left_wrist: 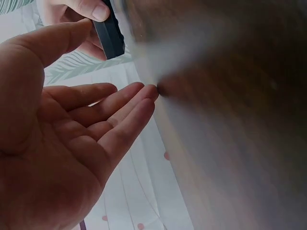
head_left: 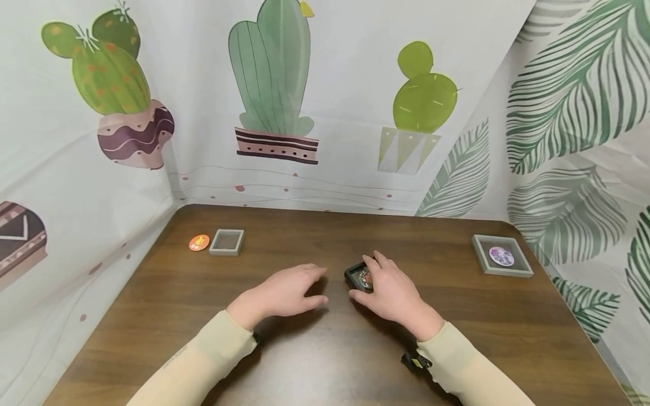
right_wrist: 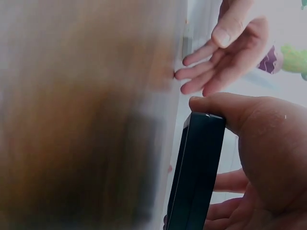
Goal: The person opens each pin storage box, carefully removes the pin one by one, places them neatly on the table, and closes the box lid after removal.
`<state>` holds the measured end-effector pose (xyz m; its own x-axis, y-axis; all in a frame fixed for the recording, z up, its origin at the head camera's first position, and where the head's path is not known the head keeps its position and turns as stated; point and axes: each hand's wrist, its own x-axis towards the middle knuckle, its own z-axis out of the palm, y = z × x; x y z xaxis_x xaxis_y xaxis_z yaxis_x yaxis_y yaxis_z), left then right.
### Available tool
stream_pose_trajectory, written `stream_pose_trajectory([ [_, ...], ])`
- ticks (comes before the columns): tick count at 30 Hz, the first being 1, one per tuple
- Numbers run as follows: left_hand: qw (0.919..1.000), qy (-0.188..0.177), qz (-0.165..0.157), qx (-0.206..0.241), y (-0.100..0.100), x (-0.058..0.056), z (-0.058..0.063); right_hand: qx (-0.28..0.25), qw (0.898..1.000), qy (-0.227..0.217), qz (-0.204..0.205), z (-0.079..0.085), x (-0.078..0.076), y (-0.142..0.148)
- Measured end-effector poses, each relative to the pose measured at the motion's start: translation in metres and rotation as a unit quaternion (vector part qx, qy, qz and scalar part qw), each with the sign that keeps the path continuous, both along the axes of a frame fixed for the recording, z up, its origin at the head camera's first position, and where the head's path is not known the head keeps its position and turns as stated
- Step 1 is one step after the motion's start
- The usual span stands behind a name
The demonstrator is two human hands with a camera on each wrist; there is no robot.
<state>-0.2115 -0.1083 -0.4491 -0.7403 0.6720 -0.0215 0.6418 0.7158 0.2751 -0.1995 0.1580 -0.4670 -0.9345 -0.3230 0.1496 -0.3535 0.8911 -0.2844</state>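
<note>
Your left hand [head_left: 285, 290] could pass forward between the small grey frame [head_left: 223, 253] and black frame [head_left: 354, 279]; your right hand [head_left: 393, 290] blocks rightward.

Both arms extended forward from lower edge of head view, forearms angled inward, pale sleeves ending at wrists. Left hand [head_left: 284, 290]: back turned upward in head view, palm displayed in left wrist view; fingers [head_left: 313, 270] lightly bent, held close together; thumb [head_left: 313, 303] spread well away from them; nothing gripped. Right hand [head_left: 393, 290]: bent in grip, thumb [head_left: 359, 297] opposed to fingers [head_left: 378, 260]. Hands held near each other, not touching, thumbs placed on side nearer body.
</note>
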Motion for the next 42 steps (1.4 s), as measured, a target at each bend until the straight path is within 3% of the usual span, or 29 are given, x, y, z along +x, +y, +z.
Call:
stream_pose_trajectory([
  [8,0.9997,0.004,-0.022,0.010,0.002,0.006,-0.002,0.017,0.999,-0.020,0.022,0.001,0.010,-0.011],
  [16,0.9995,0.018,-0.027,0.003,0.005,0.012,-0.001,0.024,0.999,-0.006,0.038,0.001,0.014,-0.018],
  [30,0.9955,0.061,-0.072,0.001,0.013,0.019,-0.003,0.045,0.998,0.010,0.047,-0.002,0.025,-0.026],
  [42,0.9963,0.052,-0.067,-0.017,0.009,0.021,0.001,0.029,0.998,-0.020,0.054,-0.002,0.026,-0.024],
])
